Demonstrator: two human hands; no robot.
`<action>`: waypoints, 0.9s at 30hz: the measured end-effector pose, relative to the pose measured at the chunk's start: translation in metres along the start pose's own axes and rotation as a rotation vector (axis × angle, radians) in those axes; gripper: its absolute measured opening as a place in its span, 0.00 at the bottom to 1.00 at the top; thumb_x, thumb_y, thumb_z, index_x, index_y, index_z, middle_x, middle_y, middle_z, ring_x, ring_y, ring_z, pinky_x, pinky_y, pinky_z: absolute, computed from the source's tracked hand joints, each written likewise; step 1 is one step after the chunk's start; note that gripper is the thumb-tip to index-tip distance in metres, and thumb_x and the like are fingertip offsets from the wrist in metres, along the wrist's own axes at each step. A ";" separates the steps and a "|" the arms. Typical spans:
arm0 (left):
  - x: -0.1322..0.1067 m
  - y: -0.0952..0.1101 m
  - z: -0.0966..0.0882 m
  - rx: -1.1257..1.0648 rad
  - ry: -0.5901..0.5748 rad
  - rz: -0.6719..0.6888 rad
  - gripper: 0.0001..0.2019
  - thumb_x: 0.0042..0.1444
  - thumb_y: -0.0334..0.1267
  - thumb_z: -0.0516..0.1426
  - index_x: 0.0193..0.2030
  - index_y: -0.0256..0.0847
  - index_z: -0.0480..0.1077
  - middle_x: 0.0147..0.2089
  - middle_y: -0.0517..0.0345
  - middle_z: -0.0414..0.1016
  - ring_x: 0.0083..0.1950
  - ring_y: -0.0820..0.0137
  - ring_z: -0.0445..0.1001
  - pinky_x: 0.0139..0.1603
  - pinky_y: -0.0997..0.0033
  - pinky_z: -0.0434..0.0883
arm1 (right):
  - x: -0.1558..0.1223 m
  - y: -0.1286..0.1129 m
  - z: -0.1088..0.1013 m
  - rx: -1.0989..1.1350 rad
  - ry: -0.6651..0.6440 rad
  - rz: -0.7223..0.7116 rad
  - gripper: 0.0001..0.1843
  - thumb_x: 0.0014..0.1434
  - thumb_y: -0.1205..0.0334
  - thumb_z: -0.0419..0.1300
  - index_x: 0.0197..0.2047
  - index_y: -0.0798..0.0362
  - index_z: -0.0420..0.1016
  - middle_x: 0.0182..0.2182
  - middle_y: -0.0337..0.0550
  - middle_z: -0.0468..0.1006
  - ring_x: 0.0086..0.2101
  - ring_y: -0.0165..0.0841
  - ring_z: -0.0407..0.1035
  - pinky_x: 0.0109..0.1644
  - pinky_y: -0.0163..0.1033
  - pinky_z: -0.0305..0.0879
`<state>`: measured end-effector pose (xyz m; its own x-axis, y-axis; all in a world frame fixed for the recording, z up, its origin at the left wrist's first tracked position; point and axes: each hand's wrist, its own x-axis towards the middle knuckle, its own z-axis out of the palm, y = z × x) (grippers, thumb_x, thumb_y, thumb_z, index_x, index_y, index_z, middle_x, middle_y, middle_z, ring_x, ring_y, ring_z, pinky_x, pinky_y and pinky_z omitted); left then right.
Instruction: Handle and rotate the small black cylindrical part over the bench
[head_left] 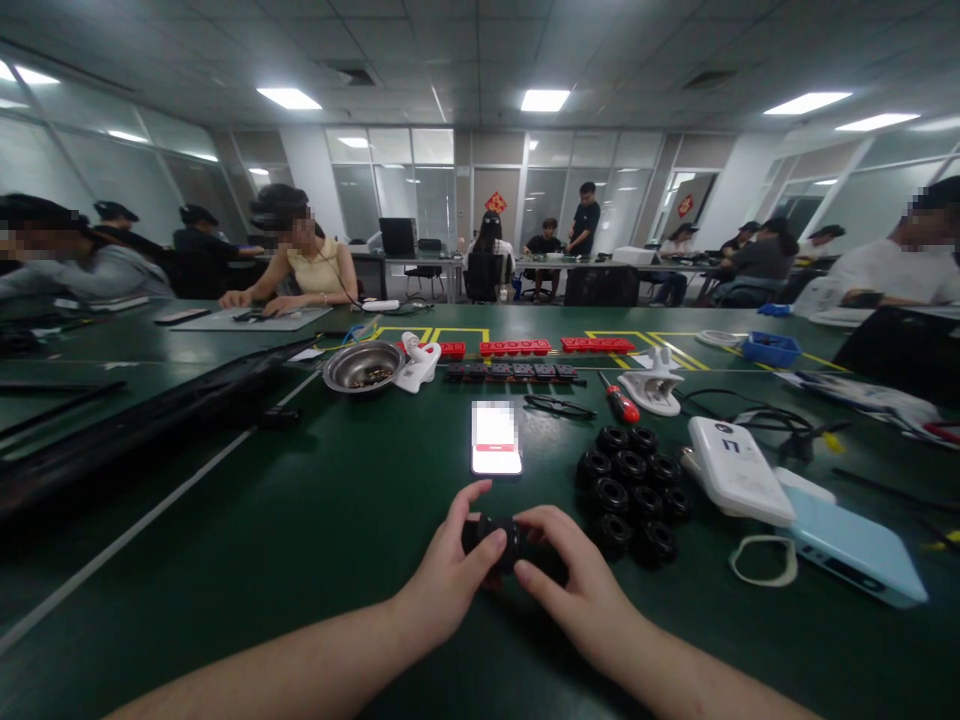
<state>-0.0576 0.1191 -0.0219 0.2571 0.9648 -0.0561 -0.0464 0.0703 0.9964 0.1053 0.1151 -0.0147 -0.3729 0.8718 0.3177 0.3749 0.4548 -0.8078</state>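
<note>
My left hand (454, 565) and my right hand (574, 580) meet low in the middle of the green table (300, 520). Both pinch a small black wheel-like part (491, 538) between thumb and fingers, just above the tabletop. A cluster of several similar black wheels (634, 485) lies just to the right of my right hand. A lit phone (496, 438) lies flat a little beyond my hands.
Further back are a red-handled screwdriver (619, 401), a metal bowl (364, 366), rows of red (516, 347) and black (513, 372) parts, and a white clamp (655, 388). A white device (739, 468), a light-blue case (855, 545) and cables lie at right. Other people sit around.
</note>
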 end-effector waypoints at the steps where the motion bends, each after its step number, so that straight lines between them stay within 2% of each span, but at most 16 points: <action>1: -0.001 -0.001 0.000 -0.004 -0.009 0.013 0.27 0.50 0.45 0.53 0.54 0.44 0.48 0.37 0.58 0.58 0.34 0.70 0.65 0.29 0.72 0.66 | 0.000 0.001 0.000 0.001 0.013 0.006 0.13 0.54 0.57 0.53 0.42 0.53 0.63 0.37 0.43 0.67 0.38 0.35 0.62 0.41 0.40 0.60; 5: -0.002 -0.003 0.000 0.068 -0.017 0.097 0.28 0.49 0.43 0.53 0.56 0.45 0.46 0.40 0.56 0.59 0.33 0.71 0.64 0.31 0.70 0.66 | 0.001 0.005 0.001 -0.036 0.024 0.051 0.13 0.56 0.52 0.49 0.32 0.54 0.64 0.30 0.41 0.65 0.32 0.34 0.61 0.35 0.39 0.59; 8: -0.002 -0.004 -0.001 0.170 -0.019 0.127 0.28 0.49 0.41 0.54 0.56 0.45 0.47 0.43 0.54 0.60 0.36 0.69 0.65 0.35 0.67 0.66 | 0.002 0.005 0.002 -0.059 0.007 0.080 0.14 0.57 0.54 0.47 0.27 0.54 0.63 0.27 0.40 0.63 0.30 0.33 0.60 0.34 0.38 0.58; 14: 0.000 -0.001 -0.003 0.146 -0.052 0.111 0.28 0.49 0.42 0.54 0.56 0.45 0.47 0.44 0.53 0.60 0.42 0.65 0.64 0.37 0.65 0.66 | 0.004 0.005 0.002 -0.038 0.010 0.068 0.06 0.54 0.60 0.53 0.30 0.54 0.65 0.29 0.40 0.63 0.31 0.32 0.60 0.33 0.37 0.58; 20: 0.003 0.001 0.000 0.015 -0.061 -0.013 0.25 0.48 0.46 0.54 0.52 0.42 0.51 0.38 0.56 0.60 0.31 0.71 0.66 0.30 0.69 0.67 | 0.004 0.006 0.002 0.017 0.074 0.017 0.11 0.50 0.60 0.57 0.37 0.52 0.65 0.33 0.41 0.64 0.32 0.33 0.60 0.35 0.37 0.59; 24: 0.001 -0.002 0.000 0.002 -0.063 -0.013 0.24 0.49 0.44 0.54 0.52 0.44 0.51 0.38 0.57 0.59 0.31 0.72 0.66 0.28 0.71 0.67 | 0.002 0.006 0.003 0.006 0.065 0.048 0.11 0.53 0.55 0.53 0.36 0.53 0.64 0.31 0.41 0.64 0.32 0.33 0.60 0.34 0.37 0.59; 27: -0.002 -0.006 -0.001 0.045 -0.045 0.049 0.26 0.48 0.42 0.55 0.53 0.46 0.50 0.38 0.58 0.59 0.34 0.71 0.65 0.30 0.71 0.68 | 0.002 0.008 0.004 0.014 0.020 0.091 0.15 0.57 0.52 0.46 0.28 0.54 0.63 0.26 0.39 0.63 0.28 0.32 0.59 0.31 0.36 0.57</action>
<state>-0.0589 0.1174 -0.0275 0.2991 0.9542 -0.0050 -0.0172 0.0107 0.9998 0.1046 0.1194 -0.0222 -0.3204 0.9130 0.2524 0.3948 0.3709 -0.8406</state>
